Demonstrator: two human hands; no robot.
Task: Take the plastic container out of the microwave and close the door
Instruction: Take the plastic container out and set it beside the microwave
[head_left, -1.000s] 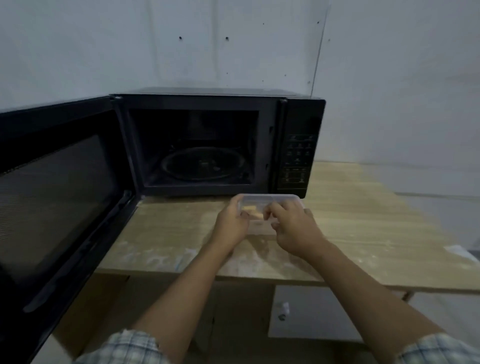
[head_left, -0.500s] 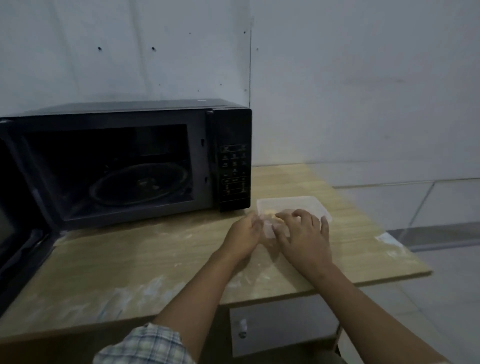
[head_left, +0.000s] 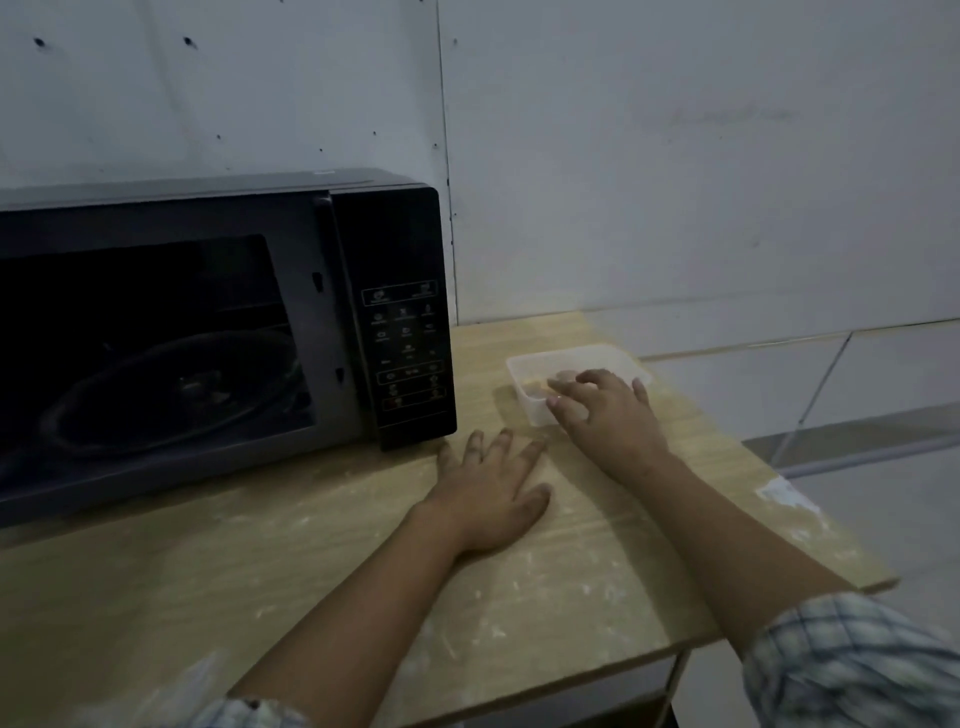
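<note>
The clear plastic container (head_left: 597, 358) rests on the wooden table (head_left: 332, 561), to the right of the black microwave (head_left: 218, 332). My right hand (head_left: 608, 410) lies on the container's near edge with its fingers curled over the rim. My left hand (head_left: 491, 493) is flat on the table, fingers spread, holding nothing, just in front of the microwave's control panel (head_left: 408, 353). The microwave cavity stands open with the glass turntable (head_left: 171, 389) showing inside. The door is out of view to the left.
The table's right edge (head_left: 810, 514) runs close to the container, with pale floor beyond it. A grey wall stands behind the microwave and table. White dusty marks are scattered over the tabletop.
The container has been set down further right on the table. My left hand has let go of it and now lies flat on the wood. The view has swung right, hiding the door.
</note>
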